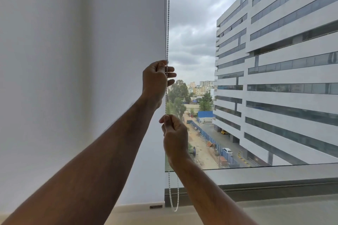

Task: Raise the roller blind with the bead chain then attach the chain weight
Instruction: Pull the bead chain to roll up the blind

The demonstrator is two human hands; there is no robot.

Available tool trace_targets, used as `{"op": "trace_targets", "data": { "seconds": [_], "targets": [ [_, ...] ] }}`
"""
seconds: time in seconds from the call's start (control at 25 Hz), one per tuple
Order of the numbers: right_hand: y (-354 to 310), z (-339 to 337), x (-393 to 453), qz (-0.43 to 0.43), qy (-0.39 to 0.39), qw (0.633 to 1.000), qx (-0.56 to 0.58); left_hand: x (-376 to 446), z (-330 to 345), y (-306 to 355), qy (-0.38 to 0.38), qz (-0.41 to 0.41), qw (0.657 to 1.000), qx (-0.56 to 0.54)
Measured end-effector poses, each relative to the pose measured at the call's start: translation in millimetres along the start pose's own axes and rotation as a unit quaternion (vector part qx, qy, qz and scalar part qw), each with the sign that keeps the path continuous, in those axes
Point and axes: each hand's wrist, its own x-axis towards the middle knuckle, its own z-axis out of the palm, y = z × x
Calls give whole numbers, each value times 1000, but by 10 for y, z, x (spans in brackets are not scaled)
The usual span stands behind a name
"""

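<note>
A white roller blind [82, 78] covers the left pane down to the sill. Along its right edge hangs the bead chain [167, 23], running from the top of the view to a loop [174, 204] near the sill. My left hand [156, 80] grips the chain at about mid height, fingers curled round it. Lower down, my right hand [174, 139] pinches the same chain, thumb uppermost. No chain weight shows in the view.
A small dark bracket [156, 207] sits at the blind's lower right corner. The grey window frame [274, 179] and beige sill [283, 212] run along the bottom right. Through the glass [210, 42] stand an office block and a street below.
</note>
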Motion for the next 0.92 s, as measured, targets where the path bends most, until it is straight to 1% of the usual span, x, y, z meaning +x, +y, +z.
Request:
{"op": "trace_targets", "data": {
  "seconds": [0.2,0.36,0.4,0.48,0.56,0.68,0.8,0.92],
  "targets": [
    [41,-44,-63,7,-35,999,36,34,71,-97,32,59,997,49],
    [15,-113,-26,51,-78,995,48,-47,46,-159,19,73,996,47],
    [-8,-127,-5,67,-75,994,50,-75,23,-187,17,69,996,47],
    [-67,-141,91,82,-43,995,47,-157,-33,-282,11,60,997,51],
    [-160,-125,236,72,-11,996,51,-268,-92,-391,9,49,997,62],
    [-385,-74,470,27,7,998,62,-442,-161,-549,5,42,997,67],
    [-672,10,659,2,8,997,77,-581,-226,-733,-1,40,996,82],
    [-920,124,847,-15,2,998,69,-743,-274,-918,2,22,995,98]
  ]
}}
